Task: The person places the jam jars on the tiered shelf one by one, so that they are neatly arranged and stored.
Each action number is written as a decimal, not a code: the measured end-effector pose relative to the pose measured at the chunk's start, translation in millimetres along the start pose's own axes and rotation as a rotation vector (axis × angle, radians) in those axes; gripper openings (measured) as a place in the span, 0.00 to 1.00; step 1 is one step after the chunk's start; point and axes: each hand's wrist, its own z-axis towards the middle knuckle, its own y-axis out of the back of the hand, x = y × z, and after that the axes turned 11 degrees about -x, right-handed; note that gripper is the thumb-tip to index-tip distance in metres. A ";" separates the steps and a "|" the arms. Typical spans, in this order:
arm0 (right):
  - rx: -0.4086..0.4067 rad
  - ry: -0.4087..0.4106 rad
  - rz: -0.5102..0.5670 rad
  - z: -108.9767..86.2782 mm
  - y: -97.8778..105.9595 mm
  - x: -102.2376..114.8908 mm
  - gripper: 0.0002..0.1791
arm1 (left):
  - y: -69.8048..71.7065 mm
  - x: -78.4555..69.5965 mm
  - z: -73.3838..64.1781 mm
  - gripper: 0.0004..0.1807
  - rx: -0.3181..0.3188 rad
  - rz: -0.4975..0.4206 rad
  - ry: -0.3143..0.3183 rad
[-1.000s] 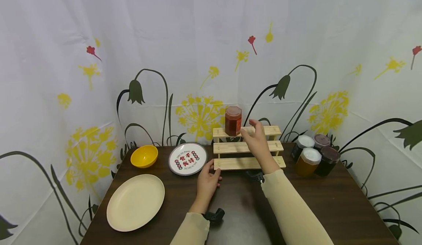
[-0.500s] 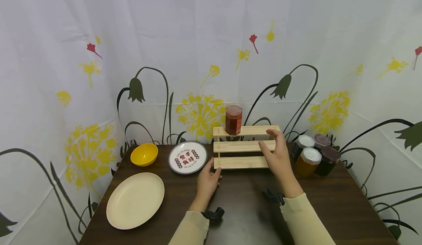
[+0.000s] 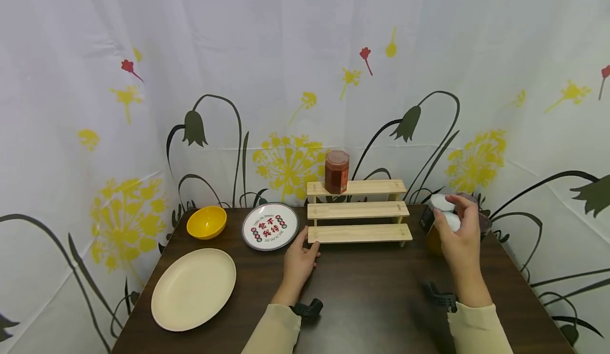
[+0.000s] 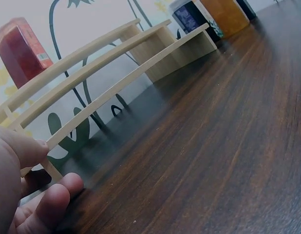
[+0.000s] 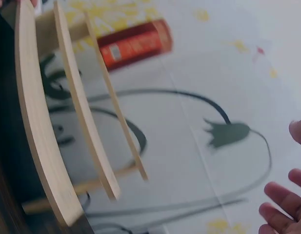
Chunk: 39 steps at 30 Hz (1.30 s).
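A three-tier wooden rack (image 3: 362, 233) stands at the back of the table. On the left of its top tier sits a jar of red contents (image 3: 337, 173), upright. My left hand (image 3: 296, 266) holds the rack's lower left end, its thumb against the bottom tier (image 4: 91, 108) and the fingers around the end. Over at the right, my right hand (image 3: 462, 243) reaches over a cluster of jars, thumb and forefinger spread beside a white-lidded jar (image 3: 451, 221). Another white-lidded jar (image 3: 441, 202) is just behind; dark-lidded jars are mostly hidden by the hand. Whether the fingers touch a lid cannot be told.
To the left of the rack lies a white plate (image 3: 270, 227) with red characters. A yellow bowl (image 3: 207, 223) and a large cream plate (image 3: 194, 289) sit farther left. The dark wooden table (image 3: 362, 290) ends at a flower-printed curtain (image 3: 286, 79).
My right hand has moved away from the red jar on the top tier, rightward and down to the jar cluster. My left hand has kept its place at the rack.
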 end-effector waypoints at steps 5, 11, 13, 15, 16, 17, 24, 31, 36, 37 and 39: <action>-0.111 -0.001 0.008 3.7 30.6 -17.8 0.28 | 0.0 0.0 0.1 0.36 0.005 0.010 -0.003; -0.222 -0.046 0.004 8.5 52.0 -41.1 0.28 | 1.4 -0.3 1.3 0.36 0.000 0.008 0.014; -0.228 -0.055 -0.052 8.5 53.9 -45.2 0.28 | 2.0 -1.1 1.8 0.36 -0.006 0.008 0.018; -0.210 -0.067 -0.119 8.9 53.5 -46.2 0.29 | 2.5 -1.9 2.0 0.36 -0.010 0.010 0.022; -0.195 -0.071 -0.154 9.1 53.0 -46.0 0.29 | 2.6 -2.4 2.0 0.36 -0.010 0.011 0.024; -0.176 -0.080 -0.192 9.2 52.3 -45.6 0.30 | 2.6 -2.9 1.9 0.36 -0.010 0.013 0.024; 0.052 -0.033 -0.433 10.6 48.9 -50.5 0.32 | -0.1 -2.3 0.1 0.36 0.001 0.008 0.029; 0.147 0.065 -0.510 5.5 36.4 -57.7 0.32 | 0.2 -0.6 0.2 0.36 -0.006 0.012 0.024; 0.143 0.106 -0.538 2.9 34.0 -59.9 0.30 | -0.5 -0.5 0.7 0.36 -0.008 0.006 0.019; 0.142 0.115 -0.538 2.8 33.9 -60.3 0.29 | -0.6 -0.9 0.8 0.36 -0.008 0.004 0.019; 0.140 0.129 -0.531 2.8 33.4 -61.5 0.29 | -0.7 -1.2 0.9 0.36 -0.007 0.000 0.021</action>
